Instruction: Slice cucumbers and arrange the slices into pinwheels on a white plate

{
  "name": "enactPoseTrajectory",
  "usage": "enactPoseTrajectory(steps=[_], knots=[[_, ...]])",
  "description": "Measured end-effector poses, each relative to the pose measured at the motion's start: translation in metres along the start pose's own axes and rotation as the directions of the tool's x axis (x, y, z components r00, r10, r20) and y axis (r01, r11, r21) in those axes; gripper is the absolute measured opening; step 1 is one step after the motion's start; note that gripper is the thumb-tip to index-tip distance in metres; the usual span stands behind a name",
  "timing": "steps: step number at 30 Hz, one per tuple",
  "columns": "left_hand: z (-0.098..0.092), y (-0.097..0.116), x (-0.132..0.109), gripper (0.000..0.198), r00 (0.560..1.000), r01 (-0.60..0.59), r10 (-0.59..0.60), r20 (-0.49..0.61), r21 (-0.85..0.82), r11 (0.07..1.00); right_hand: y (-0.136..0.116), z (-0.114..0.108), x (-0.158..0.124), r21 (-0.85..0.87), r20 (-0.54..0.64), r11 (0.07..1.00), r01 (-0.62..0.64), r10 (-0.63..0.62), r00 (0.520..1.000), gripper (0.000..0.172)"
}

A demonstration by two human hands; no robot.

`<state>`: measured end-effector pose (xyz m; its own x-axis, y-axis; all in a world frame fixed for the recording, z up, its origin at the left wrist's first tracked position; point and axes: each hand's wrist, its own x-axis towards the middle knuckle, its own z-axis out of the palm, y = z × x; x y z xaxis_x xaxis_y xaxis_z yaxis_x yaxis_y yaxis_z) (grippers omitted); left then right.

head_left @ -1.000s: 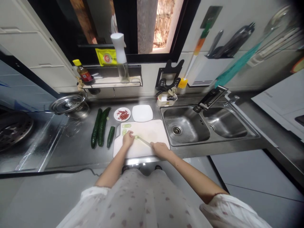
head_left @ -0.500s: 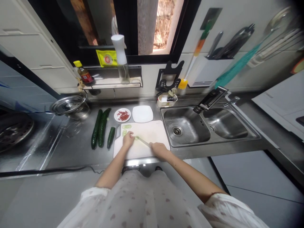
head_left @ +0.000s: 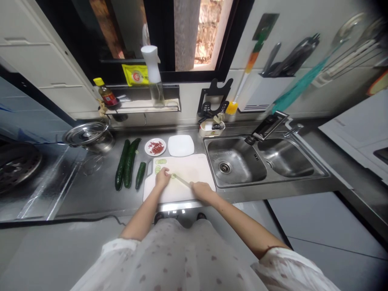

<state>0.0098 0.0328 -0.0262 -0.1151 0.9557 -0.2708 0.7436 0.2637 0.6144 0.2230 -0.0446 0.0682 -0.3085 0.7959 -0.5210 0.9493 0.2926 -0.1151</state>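
Observation:
My right hand [head_left: 202,191] is wrapped round the handle of a kitchen knife [head_left: 183,181], whose blade points left over the white cutting board [head_left: 194,167]. A pale green cucumber slice [head_left: 173,176] is at the blade's tip. Close to the tip, my left hand [head_left: 163,178] is closed with its fingers curled; whatever is in them is hidden. More cucumber slices [head_left: 161,161] lie at the board's upper left, just above that hand. Left of the board are a short piece of cucumber [head_left: 140,175] and two whole cucumbers [head_left: 121,165].
Behind the board stand a small plate with chopped red bits [head_left: 148,152] and a white square plate [head_left: 181,145]. A double sink [head_left: 238,161] with a black faucet [head_left: 263,128] is at the right. A lidded steel pot [head_left: 91,137] stands at the back left, near a stove [head_left: 21,165].
The view has shifted very slightly. Both hands, the knife and the slice at its tip keep nearly the same places on the board.

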Motion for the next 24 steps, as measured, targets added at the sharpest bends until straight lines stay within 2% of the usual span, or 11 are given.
enactPoseTrajectory(steps=[9,16,24], knots=[[-0.003,0.003,-0.001,0.028,1.000,0.021,-0.021,0.010,-0.003,1.000,0.005,0.002,-0.012,0.021,0.047,0.999,-0.034,0.033,0.998,0.031],[-0.001,0.002,-0.001,0.029,1.000,0.009,-0.009,0.003,-0.007,1.000,0.000,-0.001,-0.001,0.014,0.027,1.000,0.000,0.000,1.000,0.032],[-0.002,0.001,-0.001,0.029,1.000,0.005,-0.005,0.008,0.005,1.000,-0.005,-0.001,0.010,0.009,0.012,1.000,-0.020,0.020,1.000,0.032]])
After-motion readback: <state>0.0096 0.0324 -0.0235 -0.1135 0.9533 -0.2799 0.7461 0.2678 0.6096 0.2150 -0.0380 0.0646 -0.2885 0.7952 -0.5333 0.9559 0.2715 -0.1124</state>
